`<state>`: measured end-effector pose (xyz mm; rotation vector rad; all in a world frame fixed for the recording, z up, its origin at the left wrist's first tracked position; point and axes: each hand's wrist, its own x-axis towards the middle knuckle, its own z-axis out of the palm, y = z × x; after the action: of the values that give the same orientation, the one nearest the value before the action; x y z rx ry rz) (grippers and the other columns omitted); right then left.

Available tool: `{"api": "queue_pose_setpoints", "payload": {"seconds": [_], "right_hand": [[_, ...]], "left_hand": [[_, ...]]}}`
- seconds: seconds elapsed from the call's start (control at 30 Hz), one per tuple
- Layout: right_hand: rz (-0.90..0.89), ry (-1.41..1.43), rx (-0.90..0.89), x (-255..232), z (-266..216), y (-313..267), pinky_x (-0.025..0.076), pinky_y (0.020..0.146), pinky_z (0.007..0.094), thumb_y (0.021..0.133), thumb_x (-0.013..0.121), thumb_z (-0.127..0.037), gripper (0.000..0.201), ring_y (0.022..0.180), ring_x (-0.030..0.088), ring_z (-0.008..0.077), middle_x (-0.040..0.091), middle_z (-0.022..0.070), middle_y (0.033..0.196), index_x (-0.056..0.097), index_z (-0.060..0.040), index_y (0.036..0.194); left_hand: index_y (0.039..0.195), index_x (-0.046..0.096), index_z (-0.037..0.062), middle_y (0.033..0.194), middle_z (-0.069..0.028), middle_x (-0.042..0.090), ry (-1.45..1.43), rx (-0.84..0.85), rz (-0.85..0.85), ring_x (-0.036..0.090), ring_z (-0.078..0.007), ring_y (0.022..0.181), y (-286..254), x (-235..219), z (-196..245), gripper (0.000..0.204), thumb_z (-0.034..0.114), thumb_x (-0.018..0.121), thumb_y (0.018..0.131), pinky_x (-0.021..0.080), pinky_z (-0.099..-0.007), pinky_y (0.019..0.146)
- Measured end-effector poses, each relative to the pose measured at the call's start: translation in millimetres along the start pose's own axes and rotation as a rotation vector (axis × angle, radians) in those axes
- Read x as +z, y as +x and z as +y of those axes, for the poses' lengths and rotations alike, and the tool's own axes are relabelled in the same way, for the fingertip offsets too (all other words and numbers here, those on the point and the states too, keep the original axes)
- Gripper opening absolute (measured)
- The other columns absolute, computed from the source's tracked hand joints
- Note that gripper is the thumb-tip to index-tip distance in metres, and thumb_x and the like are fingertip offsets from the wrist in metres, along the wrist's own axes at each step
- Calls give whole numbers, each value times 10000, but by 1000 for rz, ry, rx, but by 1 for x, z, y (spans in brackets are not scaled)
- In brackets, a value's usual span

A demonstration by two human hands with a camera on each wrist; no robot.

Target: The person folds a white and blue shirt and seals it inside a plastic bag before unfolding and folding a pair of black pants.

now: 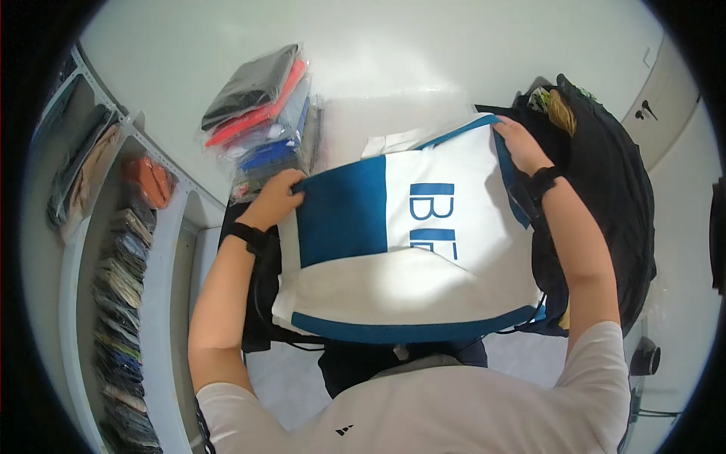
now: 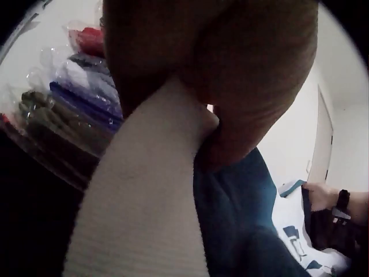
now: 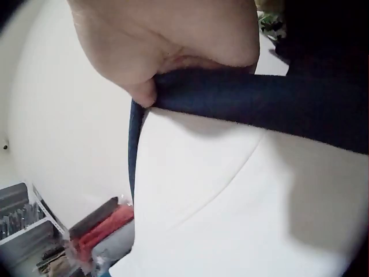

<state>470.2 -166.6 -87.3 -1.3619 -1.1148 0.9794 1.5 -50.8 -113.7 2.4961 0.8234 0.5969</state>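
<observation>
Stretched between both hands is a white sweatshirt (image 1: 484, 174) with a blue block, blue lettering and a blue strip along the near side. The left hand (image 1: 274, 200) pinches its left edge, beside the blue block. In the left wrist view, a white ribbed band (image 2: 144, 190) runs down from between that hand's thumb and fingers. At the far right corner, the right hand (image 1: 523, 145) grips a blue edge. The right wrist view shows its thumb and fingers closed over the dark blue trim (image 3: 230, 98), with white fabric hanging below. Part of the lettering disappears into a fold.
A stack of plastic-bagged clothes (image 1: 261, 113) stands at the back left, beside a clear plastic sheet (image 1: 348, 125). Shelves (image 1: 155, 272) with bagged clothes line the left side. A large black bag (image 1: 605, 174) lies on the right, close to the right forearm.
</observation>
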Motion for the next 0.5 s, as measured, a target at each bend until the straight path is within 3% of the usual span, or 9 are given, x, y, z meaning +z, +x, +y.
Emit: {"api": "queue_pose_setpoints", "payload": {"seconds": [0.07,0.13,0.2,0.27,0.33,0.37,0.43,0.47,0.5], "right_hand": [[-86,65,-38,2,-13,-24,460,720,182,929,417,-135,290,797,559,66,619,28,947,534,14,1149],[-133,76,-34,11,-32,-63,453,832,205,939,412,-145,315,918,576,88,604,47,1079,501,-1,1205],[-186,36,5,11,-37,-99,451,843,223,939,424,-147,318,933,572,90,605,46,1076,497,-12,1217],[-324,40,88,-2,-23,-128,440,867,241,908,499,-131,308,957,559,102,609,29,1066,530,-20,1194],[-553,-293,135,-2,-23,-156,425,877,238,876,564,-133,276,958,552,108,615,28,1050,587,-30,1131],[-662,-332,186,0,-20,-165,421,869,234,855,599,-149,271,949,547,105,618,30,1029,608,-30,1098],[-884,-488,166,0,-10,-165,440,818,248,814,665,-211,305,886,557,123,631,52,965,634,-23,1053],[-875,-485,166,1,-9,-159,440,818,248,814,665,-211,305,886,557,123,631,52,965,634,-23,1053],[-743,-553,144,9,-12,-150,442,818,254,820,659,-191,319,890,555,134,627,62,962,616,-11,1080]], "left_hand": [[931,571,-3,907,-118,546,-37,-28,27,533,-275,847,-10,-10,18,218,24,593,716,419,-330,762],[920,572,7,895,-86,542,-73,-62,46,529,-236,828,-26,-18,35,208,9,602,715,417,-310,744],[912,577,29,881,-43,536,-121,-76,-47,505,-182,808,-41,-22,44,211,-12,618,709,400,-274,731],[887,612,39,901,-44,562,-112,-114,-67,526,-202,831,-59,-17,42,206,-26,615,691,417,-288,744],[870,653,53,913,-48,579,13,159,-279,545,-223,846,-75,-13,41,237,-43,600,659,437,-301,753],[861,679,63,944,-62,597,32,176,-395,560,-246,860,-82,-13,43,293,-60,570,618,452,-318,764],[872,675,63,947,-65,599,-31,155,-315,560,-238,860,-84,-16,40,308,-60,555,616,449,-306,758],[883,672,63,949,-69,602,-92,131,-232,560,-229,861,-82,-18,40,324,-60,541,614,445,-293,751],[875,659,48,941,-71,605,-147,45,-169,560,-203,844,-75,-24,51,293,-59,515,643,434,-272,724]]}}
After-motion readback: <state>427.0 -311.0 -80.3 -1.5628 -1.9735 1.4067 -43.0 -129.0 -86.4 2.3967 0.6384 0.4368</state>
